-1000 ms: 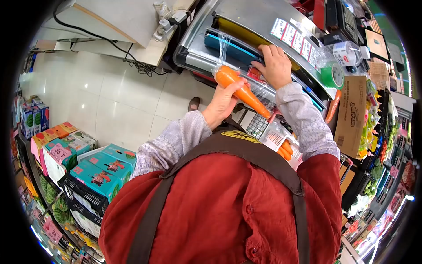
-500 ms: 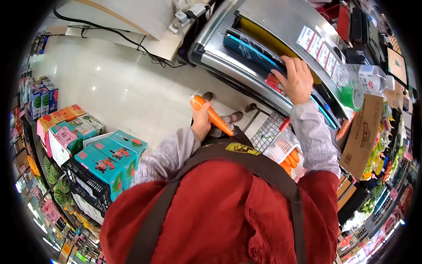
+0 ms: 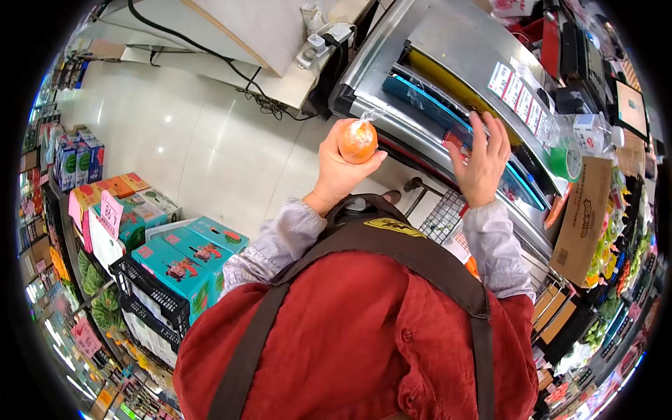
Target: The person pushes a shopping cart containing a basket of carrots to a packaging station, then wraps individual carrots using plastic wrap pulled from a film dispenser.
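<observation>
My left hand [image 3: 337, 168] is closed around a carrot [image 3: 358, 144] wrapped in clear film. Its thick end points up at the camera, and loose film is bunched over the top. The rest of the carrot's length is hidden behind that end and my hand. To the right, my right hand [image 3: 483, 159] hovers with fingers apart at the long slot of a metal machine [image 3: 381, 66]. I cannot tell whether its fingertips touch the machine. Inside the slot are a blue-edged strip [image 3: 414, 93] and a yellow inner panel [image 3: 441, 73]. A small red item [image 3: 456, 144] shows beside my right thumb.
Price labels [image 3: 519, 94] lie on the machine, with a green tape roll [image 3: 565, 164] and a cardboard box [image 3: 582, 220] at right. Below stands a wire cart [image 3: 442, 215]. Teal boxes [image 3: 178, 266] are stacked at left; a power strip [image 3: 322, 45] and cables lie at upper left.
My left hand has raised the carrot and turned it end-on to the camera. My right hand has come back slightly and spread its fingers. The view has shifted a little.
</observation>
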Demonstrator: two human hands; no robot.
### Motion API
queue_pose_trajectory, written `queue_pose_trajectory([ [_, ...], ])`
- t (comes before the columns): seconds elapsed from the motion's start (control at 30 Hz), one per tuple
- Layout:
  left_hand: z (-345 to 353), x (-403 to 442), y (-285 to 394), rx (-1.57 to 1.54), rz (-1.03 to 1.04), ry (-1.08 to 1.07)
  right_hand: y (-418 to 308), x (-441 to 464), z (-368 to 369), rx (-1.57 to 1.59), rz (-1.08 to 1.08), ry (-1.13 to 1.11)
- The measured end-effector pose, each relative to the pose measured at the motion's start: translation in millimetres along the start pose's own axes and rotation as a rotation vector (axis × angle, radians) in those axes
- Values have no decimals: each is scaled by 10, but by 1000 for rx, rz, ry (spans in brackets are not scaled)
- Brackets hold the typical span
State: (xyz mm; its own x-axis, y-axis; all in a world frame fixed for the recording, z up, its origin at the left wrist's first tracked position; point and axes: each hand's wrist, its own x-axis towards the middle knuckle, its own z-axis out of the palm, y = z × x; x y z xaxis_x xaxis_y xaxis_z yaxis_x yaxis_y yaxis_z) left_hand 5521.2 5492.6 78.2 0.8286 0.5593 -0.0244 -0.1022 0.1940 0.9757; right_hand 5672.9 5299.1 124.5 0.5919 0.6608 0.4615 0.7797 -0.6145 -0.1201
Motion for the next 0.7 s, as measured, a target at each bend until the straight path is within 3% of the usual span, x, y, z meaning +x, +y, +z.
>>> queue_pose_trajectory([
  [0.17,15,96,75,172,75,-86,-685,311,-291,567,-218,28],
  [0.23,40,114,139,-3,44,-96,-833,437,-291,625,-178,-18],
  [0.37,23,178,254,204,104,-112,-883,479,-223,651,-171,-46],
  [0.57,1,207,358,265,122,-178,-881,445,-189,803,-246,8],
  [0.67,-8,223,367,270,116,-193,-880,409,-238,893,-193,-26],
  [0.7,-5,230,387,269,117,-197,-886,397,-281,969,-69,-107],
])
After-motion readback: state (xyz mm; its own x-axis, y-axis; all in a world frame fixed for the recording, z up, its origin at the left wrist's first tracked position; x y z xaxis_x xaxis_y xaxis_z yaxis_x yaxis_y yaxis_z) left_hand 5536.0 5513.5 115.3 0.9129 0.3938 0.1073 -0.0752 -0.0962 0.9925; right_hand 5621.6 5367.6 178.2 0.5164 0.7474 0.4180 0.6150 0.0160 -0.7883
